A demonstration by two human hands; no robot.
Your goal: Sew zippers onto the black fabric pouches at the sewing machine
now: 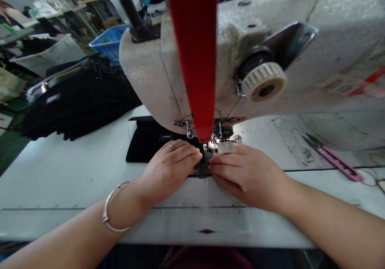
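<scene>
A black fabric piece (142, 144) with a small light-lettered label lies flat, left of the needle area of a sewing machine (147, 72). My left hand (171, 166) rests on its near right part, fingers bent and pressed together, the fingertips beside the presser foot. Opposite it, my right hand (249, 176) is closed at the right side of the foot, just below a small ridged wheel (226, 147). What its fingertips pinch, if anything, is hidden. A red strip (197, 60) hangs in front of the machine head and covers the needle.
Pink-handled thread snips (338, 162) lie on the right of the white table (75, 181). A stack of black garments or fabric pieces (81, 100) is at the back left. Beyond it stand a blue basket (110, 42) and a pale bin (57, 56).
</scene>
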